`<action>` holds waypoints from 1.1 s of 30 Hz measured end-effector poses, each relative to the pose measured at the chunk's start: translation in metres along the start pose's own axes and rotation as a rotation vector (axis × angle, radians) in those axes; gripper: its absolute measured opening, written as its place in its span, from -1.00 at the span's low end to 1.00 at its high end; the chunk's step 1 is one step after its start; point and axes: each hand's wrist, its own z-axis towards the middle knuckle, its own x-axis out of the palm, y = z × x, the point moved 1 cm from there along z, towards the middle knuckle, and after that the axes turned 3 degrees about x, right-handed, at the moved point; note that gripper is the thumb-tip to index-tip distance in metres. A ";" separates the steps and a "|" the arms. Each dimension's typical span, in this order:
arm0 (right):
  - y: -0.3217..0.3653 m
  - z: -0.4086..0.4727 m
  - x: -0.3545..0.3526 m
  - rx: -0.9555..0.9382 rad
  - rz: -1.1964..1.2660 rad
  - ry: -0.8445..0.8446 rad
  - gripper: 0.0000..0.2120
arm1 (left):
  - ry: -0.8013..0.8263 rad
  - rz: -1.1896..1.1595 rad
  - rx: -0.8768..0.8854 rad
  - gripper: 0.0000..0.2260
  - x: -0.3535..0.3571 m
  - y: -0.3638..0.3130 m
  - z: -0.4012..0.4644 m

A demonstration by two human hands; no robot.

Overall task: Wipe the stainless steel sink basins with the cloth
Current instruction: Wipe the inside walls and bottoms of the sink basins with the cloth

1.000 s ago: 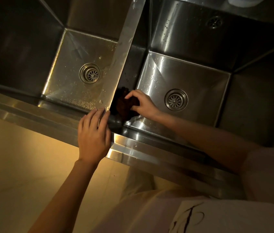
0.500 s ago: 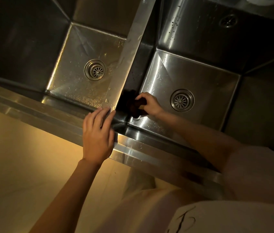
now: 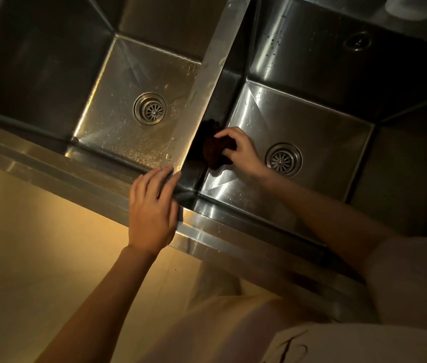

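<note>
2 steel basins (image 3: 311, 121) sit side by side, split by a divider (image 3: 201, 82). The left hand (image 3: 152, 213) lies flat on the near rim, fingers together. The right hand (image 3: 241, 150) clamps a dark cloth (image 3: 215, 150) against the right basin's left wall.

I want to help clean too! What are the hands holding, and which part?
The right hand grips the bunched dark cloth by its top. The left hand holds nothing, resting flat on the sink rim.

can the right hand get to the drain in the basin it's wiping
Probably yes: the right hand holds the cloth on the basin floor just beside the drain, with bare steel between them.
</note>
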 end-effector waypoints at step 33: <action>-0.021 0.057 -0.007 0.235 -0.160 -0.096 -0.58 | 0.036 0.011 -0.010 -0.61 -0.004 -0.001 0.002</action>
